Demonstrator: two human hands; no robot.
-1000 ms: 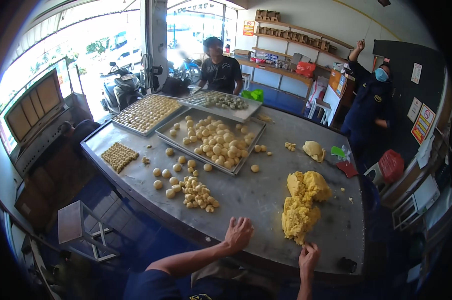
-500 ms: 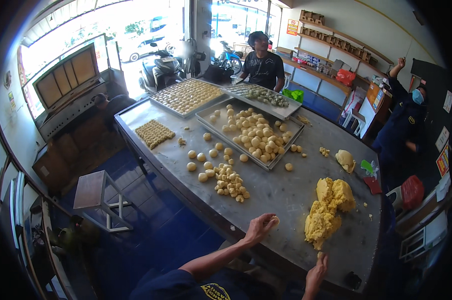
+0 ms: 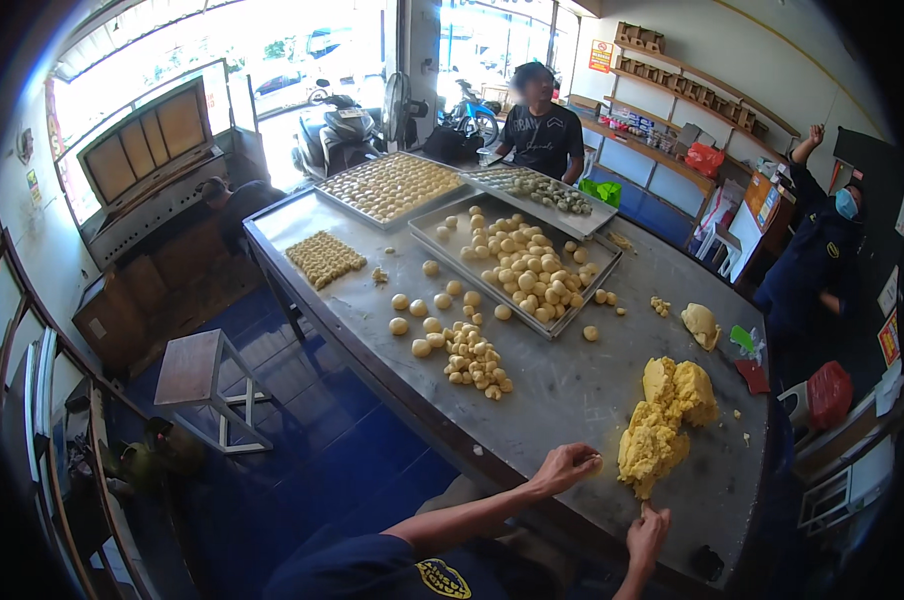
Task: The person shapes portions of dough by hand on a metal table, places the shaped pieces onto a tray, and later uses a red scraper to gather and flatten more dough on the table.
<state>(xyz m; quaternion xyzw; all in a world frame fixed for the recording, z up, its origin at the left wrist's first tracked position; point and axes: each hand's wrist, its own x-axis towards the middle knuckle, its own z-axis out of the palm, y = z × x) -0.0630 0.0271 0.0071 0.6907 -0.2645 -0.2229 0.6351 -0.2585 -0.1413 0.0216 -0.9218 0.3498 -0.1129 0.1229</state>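
Observation:
My left hand (image 3: 566, 469) is over the near side of the metal table (image 3: 562, 385), fingers closed round a small piece of pale dough (image 3: 595, 466). My right hand (image 3: 649, 532) is at the near tip of a large, crumbly yellow mass (image 3: 654, 445), its fingers pinched together; what they hold is too small to make out. Ahead and to the left lies a pile of small dough pieces (image 3: 477, 362), with larger smooth dough balls (image 3: 400, 302) behind it. A smooth pale dough lump (image 3: 701, 326) sits beyond the yellow mass.
A deep tray (image 3: 612, 262) heaped with dough balls stands mid-table; behind it are a tray of rows (image 3: 332, 183) and a tray of greenish pieces (image 3: 600, 219). A red scraper (image 3: 752, 376) lies at the right edge. A stool (image 3: 194, 368) stands left. Several people are around.
My left hand has moved right, nearer the yellow mass, with the dough piece in its fingers. The right hand stays by the mass's near tip. The view has shifted slightly.

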